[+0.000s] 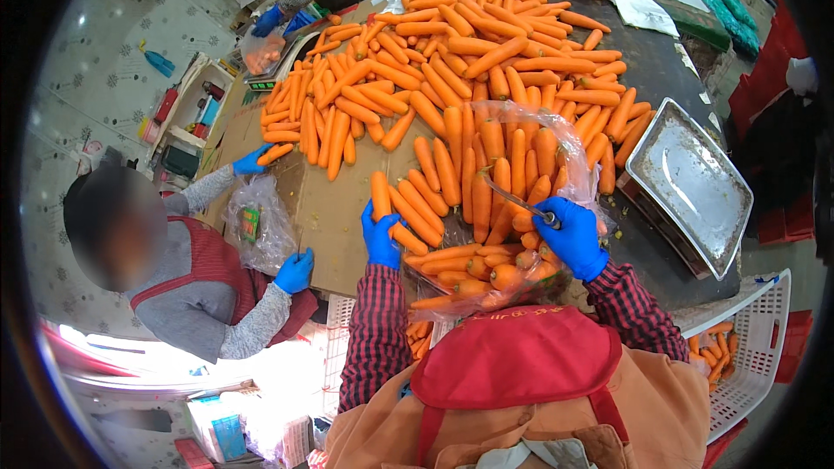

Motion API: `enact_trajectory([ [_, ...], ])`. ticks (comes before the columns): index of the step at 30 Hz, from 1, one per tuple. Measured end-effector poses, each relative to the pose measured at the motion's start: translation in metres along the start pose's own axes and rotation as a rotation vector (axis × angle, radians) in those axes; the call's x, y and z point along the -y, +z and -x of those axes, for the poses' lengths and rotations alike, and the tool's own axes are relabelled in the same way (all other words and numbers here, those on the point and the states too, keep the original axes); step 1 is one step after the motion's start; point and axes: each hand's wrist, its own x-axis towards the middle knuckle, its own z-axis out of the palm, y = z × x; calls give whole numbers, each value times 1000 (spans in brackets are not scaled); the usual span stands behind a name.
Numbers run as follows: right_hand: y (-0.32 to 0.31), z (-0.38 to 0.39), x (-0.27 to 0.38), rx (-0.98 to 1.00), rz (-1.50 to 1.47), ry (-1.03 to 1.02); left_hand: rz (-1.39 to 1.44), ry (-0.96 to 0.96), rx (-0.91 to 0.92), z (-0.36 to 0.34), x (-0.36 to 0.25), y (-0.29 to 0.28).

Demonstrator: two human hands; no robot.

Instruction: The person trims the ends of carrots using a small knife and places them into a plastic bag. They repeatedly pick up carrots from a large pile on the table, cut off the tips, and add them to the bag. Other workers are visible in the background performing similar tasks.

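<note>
My left hand [380, 236], in a blue glove, is closed around a carrot [380, 194] at the left edge of a row of loose carrots. My right hand [571, 237], also gloved in blue, grips a knife [519, 200] by its handle; the thin blade points up and left over the carrots. Between and beyond my hands, a clear plastic bag [569, 143] lies spread around many carrots. Nearer my body, more carrots [469, 274] lie partly under clear plastic. A large carrot heap [452, 61] covers the far part of the table.
At left, a co-worker's gloved hands [294, 271] are by a clear bag [263, 221] on cardboard [326, 226]. Another person's gloved hand [268, 22] is at a scale [265, 82] far left. A metal tray [691, 182] stands right, above a white crate [756, 365] with carrots.
</note>
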Motion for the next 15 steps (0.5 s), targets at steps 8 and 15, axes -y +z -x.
enact_trajectory([
  [8, -2, 0, -1, 27, -20, 49, 542, -83, 499, 52, -65, 44],
  [15, -2, 1, 2, 6, 1, 48, 733, -143, 768, 55, -73, 69],
])
